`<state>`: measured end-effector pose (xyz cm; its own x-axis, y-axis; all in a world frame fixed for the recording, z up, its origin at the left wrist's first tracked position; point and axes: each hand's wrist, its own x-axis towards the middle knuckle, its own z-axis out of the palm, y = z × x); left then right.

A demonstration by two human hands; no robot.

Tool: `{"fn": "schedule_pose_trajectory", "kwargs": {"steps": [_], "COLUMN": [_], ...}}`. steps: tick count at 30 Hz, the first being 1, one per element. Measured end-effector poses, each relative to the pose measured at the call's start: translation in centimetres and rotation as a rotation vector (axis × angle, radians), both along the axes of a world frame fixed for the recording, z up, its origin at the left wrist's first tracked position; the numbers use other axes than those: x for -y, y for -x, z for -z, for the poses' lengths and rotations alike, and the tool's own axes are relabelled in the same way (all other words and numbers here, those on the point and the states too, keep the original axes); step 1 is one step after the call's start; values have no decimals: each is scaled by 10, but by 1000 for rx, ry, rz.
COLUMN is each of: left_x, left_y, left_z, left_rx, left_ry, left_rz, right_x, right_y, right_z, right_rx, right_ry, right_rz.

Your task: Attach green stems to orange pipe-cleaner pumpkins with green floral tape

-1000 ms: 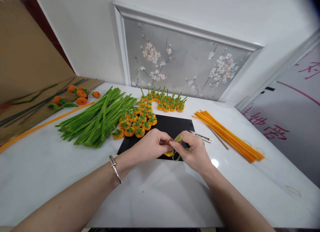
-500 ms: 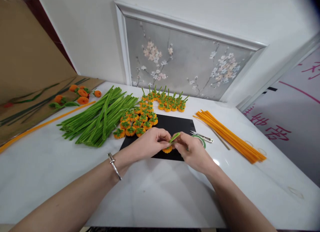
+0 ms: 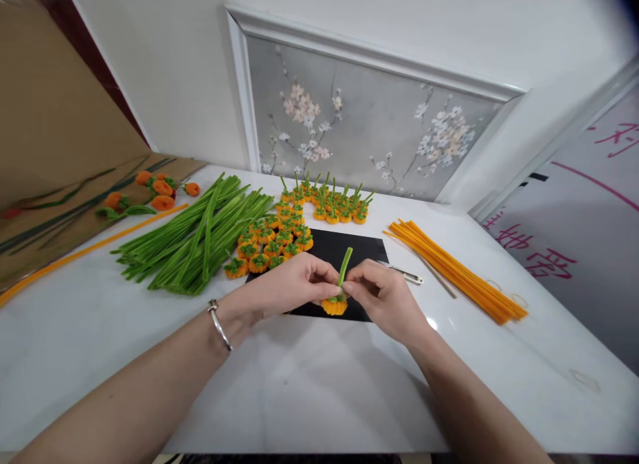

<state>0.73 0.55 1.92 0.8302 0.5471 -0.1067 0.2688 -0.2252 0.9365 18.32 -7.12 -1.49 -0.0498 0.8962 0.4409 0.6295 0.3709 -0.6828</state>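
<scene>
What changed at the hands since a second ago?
The green stem swung from leaning right to nearly upright above the orange piece. The green loop seen by the right hand is now out of sight. No release shows: left hand and right stay together at the stem's base. Green bundle, orange bundle and snips stay put.

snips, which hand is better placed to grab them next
Probably the right hand: the snips lie just beyond it, while the left hand is farther off, past the orange piece. Both are busy at the green stem, so it may have to let go first.
</scene>
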Motion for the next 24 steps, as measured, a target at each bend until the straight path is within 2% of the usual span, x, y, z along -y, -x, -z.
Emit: {"fn": "schedule_pose_trajectory", "kwargs": {"steps": [4,13,24], "left_x": [1,-4,-5], "left_y": [-1,-4,-5], "left_z": [3,16,17], "left_rx": [13,97,50], "left_ry": [2,133,-63], "left_rz": [-29,-116,-143], "right_x": [1,1,0], "right_y": [2,3,0], "right_z": [-1,-1,1], "right_rx": [48,77,76], "right_ry": [-52,-76,-63], "right_rz": [31,46,13]}}
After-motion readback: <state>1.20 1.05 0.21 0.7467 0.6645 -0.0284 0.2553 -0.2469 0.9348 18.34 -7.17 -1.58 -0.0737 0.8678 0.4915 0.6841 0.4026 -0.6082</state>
